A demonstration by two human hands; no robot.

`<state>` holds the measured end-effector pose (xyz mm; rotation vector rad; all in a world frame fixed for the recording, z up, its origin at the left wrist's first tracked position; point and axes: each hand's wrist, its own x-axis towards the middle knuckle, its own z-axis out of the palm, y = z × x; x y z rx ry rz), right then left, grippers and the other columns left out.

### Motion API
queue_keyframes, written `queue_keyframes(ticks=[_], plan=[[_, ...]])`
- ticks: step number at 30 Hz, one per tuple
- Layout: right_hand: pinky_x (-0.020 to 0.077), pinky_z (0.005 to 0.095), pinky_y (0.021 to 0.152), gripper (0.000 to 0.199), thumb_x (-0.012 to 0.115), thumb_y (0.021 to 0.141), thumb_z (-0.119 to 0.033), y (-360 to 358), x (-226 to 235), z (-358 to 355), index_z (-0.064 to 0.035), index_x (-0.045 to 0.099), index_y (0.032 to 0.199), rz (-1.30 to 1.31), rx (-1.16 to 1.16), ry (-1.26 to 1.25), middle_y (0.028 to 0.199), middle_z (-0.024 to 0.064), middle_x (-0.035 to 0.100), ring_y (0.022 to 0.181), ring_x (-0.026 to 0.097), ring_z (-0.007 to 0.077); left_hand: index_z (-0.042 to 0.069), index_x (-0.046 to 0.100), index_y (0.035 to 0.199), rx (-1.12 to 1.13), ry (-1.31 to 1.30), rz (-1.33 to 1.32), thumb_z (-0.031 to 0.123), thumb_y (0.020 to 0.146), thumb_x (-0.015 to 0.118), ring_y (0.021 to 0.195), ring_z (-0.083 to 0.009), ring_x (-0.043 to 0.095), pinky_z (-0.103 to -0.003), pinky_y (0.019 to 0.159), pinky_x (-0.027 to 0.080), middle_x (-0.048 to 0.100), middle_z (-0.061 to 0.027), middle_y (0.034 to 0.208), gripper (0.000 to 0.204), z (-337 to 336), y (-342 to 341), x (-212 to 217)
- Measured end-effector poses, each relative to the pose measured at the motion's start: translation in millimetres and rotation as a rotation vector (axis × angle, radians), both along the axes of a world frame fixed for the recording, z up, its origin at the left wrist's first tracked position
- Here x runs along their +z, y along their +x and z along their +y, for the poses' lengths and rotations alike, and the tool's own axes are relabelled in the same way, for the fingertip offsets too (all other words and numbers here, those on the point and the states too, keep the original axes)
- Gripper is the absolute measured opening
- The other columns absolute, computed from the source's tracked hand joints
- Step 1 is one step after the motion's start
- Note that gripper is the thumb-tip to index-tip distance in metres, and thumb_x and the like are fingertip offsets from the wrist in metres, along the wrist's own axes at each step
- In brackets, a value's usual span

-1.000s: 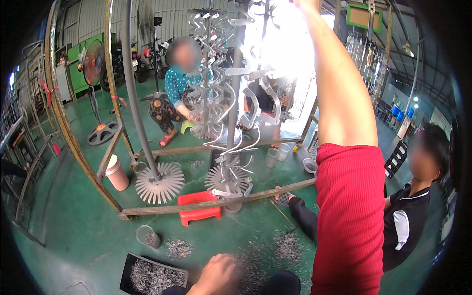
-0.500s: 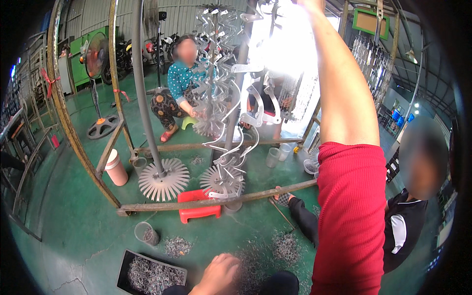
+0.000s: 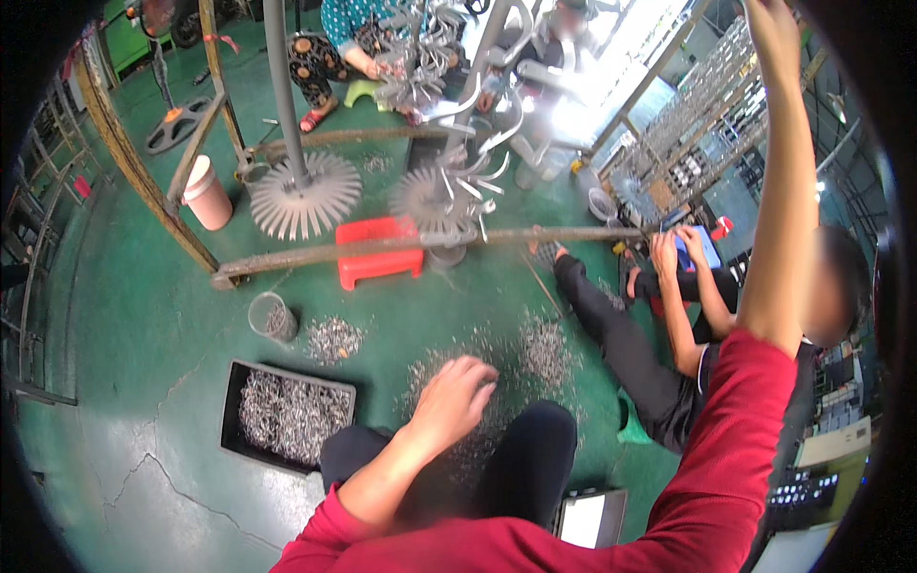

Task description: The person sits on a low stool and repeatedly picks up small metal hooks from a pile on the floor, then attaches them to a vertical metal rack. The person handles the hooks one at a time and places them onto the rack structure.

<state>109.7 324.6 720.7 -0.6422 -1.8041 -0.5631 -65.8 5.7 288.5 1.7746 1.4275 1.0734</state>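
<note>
My left hand (image 3: 454,403) hovers between my knees, palm down, above small metal pieces (image 3: 546,351) scattered on the green floor. Its fingers are loosely curved and slightly apart, with nothing visible in them. Up at the top right, my right hand (image 3: 776,43) is raised at arm's length; its fingertips run out at the picture's edge, so any grip is hidden. Beside my left knee sits a black bin (image 3: 229,420) full of small metal pieces. Ahead, curved metal strips (image 3: 521,115) hang around a grey pole over a blurred slatted disc (image 3: 430,205).
A rusty metal frame (image 3: 315,260) crosses ahead, with a red stool (image 3: 377,253) at its bar. Inside stands a pole with a slatted disc (image 3: 306,196); a pink container (image 3: 207,196) is nearby. A clear cup (image 3: 273,318) stands behind the bin. A co-worker's legs (image 3: 621,344) stretch in from the right.
The view has tipped downward, showing more floor and my knees. My raised right arm now lies farther right. My left hand shows farther up the picture, over the scattered pieces.
</note>
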Motion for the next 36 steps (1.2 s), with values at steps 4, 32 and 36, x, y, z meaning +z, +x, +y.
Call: queue_keyframes(ticks=[4,32,36], plan=[[0.0448,0.0276,0.074,0.018,0.059,0.09,-0.017,54,-198,-130,0.0,0.063,0.094,-0.306,-0.091,-0.241,0.087,0.0071,0.063,0.08,0.057,0.0163,0.006,0.06,0.101,-0.126,0.0,-0.011,0.016,0.085,0.058,0.101,-0.0331,0.054,-0.04,0.087,0.045,0.058,-0.0131,0.102,0.019,1,24,-1],[0.0525,0.0303,0.066,0.028,0.061,0.08,-0.028,327,-711,-674,-0.0054,0.069,0.094,1.141,-0.825,-1.925,0.077,0.0084,0.069,0.066,0.066,0.016,0.0,0.062,0.098,-0.374,-0.129,0.367,0.004,0.09,0.053,0.097,-0.0144,0.058,-0.027,0.086,0.044,0.062,-0.0042,0.097,0.013,34,66,-44],[0.0498,0.0276,0.055,0.027,0.062,0.079,-0.024,387,-764,-663,-0.0025,0.069,0.095,0.913,-0.745,-2.092,0.073,0.0075,0.069,0.057,0.063,0.0127,0.0,0.062,0.102,-0.333,-0.46,0.398,0.007,0.092,0.054,0.093,-0.012,0.058,-0.026,0.083,0.045,0.062,-0.0034,0.097,0.015,53,50,-52]])
